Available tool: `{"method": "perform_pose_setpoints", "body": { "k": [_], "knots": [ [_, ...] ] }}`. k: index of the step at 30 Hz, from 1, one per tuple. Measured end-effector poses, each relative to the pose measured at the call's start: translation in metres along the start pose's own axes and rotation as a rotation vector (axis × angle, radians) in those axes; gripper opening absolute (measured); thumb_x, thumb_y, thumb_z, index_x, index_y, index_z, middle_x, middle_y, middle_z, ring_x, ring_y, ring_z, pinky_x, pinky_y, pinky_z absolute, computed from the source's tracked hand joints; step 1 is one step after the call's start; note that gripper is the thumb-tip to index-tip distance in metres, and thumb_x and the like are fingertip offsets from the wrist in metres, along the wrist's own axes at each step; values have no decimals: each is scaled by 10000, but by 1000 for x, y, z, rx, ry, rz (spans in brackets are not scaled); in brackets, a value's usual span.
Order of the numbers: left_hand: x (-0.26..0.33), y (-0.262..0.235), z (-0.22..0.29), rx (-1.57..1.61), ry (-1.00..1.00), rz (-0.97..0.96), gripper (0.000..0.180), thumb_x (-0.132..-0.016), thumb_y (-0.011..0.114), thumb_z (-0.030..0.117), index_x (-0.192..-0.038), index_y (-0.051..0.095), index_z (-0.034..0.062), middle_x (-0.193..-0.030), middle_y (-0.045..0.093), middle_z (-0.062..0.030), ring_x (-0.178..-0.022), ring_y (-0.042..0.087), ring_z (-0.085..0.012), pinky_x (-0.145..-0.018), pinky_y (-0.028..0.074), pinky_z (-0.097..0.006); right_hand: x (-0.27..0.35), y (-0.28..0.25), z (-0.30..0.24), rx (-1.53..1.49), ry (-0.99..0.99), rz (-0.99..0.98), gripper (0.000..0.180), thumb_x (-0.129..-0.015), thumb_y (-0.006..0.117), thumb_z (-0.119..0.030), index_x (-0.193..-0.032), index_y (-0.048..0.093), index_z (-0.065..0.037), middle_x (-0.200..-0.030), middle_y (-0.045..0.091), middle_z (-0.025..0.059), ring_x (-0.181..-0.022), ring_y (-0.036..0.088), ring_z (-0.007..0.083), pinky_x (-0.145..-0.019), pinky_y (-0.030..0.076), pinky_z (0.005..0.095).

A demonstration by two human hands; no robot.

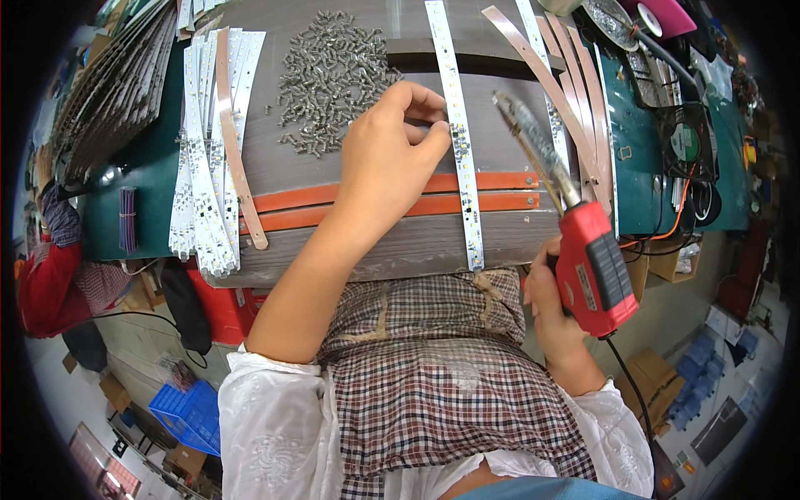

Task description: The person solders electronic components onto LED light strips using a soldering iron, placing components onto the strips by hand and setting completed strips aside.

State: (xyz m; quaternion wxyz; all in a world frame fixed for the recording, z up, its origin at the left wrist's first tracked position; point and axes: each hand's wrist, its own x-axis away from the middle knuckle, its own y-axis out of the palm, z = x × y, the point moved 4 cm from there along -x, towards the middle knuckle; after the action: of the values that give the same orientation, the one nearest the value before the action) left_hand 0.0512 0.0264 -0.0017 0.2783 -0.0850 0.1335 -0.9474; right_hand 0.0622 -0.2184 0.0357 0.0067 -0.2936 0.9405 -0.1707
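My left hand (385, 154) reaches over the bench with thumb and forefinger drawn together at the left edge of a narrow white LED strip board (457, 117). Whatever the fingertips hold, if anything, is too small to make out. The board lies lengthwise away from me, across two orange-red rails (435, 205). In my right hand (550, 304) is a red and black soldering gun (593, 271), its tip (500, 100) pointing up and left, right of the board. Many small metal parts with leads (333, 79) lie heaped left of the board.
White LED boards (200, 158) are stacked at the left, a copper-coloured strip (225, 125) on top. More copper-coloured strips (575, 100) lie right. Beyond them stand a small black fan (687, 143) and a solder spool (648, 18). Another person's red sleeve (50, 287) shows far left.
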Motion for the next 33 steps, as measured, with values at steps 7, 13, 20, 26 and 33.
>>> {"method": "perform_pose_setpoints", "body": {
  "k": [7, 13, 20, 26, 33],
  "knots": [
    [2, 1, 1, -88, 61, -20, 163, -887, 624, 24, -1048, 643, 6, -938, 701, -58, -747, 678, -90, -663, 535, -234, 11, -2, 19, 154, 66, -2, 186, -814, 720, -58, -975, 645, -4, -859, 621, 107, -754, 626, 246, -678, 493, 358],
    [3, 2, 3, -133, 126, 27, 164, -868, 630, 26, -1025, 677, 23, -885, 711, -43, -688, 648, -65, -624, 501, -228, 7, 5, 25, 156, 74, -8, 156, -809, 722, -61, -931, 648, 2, -833, 622, 119, -696, 618, 249, -622, 477, 356],
    [4, 1, 3, -143, 147, 51, 172, -856, 640, 31, -1020, 688, 37, -851, 710, -32, -653, 625, -50, -601, 479, -215, 3, 10, 21, 117, 37, 6, 94, -825, 707, -53, -887, 658, -2, -779, 628, 99, -654, 614, 231, -602, 473, 344],
    [4, 1, 2, -141, 133, 82, 173, -789, 650, 87, -955, 696, 72, -832, 694, -54, -628, 643, -160, -607, 514, -302, 2, 12, 23, 104, 33, -18, 110, -827, 709, -51, -900, 648, 4, -770, 613, 94, -645, 605, 218, -590, 462, 328],
    [4, 2, 3, -212, 159, 86, 172, -824, 654, 42, -989, 706, 47, -878, 720, -41, -616, 632, -75, -592, 495, -233, 3, 11, 24, 185, 36, -20, 120, -827, 713, -56, -908, 645, 0, -780, 591, 94, -634, 582, 210, -576, 447, 322]
  ]
}}
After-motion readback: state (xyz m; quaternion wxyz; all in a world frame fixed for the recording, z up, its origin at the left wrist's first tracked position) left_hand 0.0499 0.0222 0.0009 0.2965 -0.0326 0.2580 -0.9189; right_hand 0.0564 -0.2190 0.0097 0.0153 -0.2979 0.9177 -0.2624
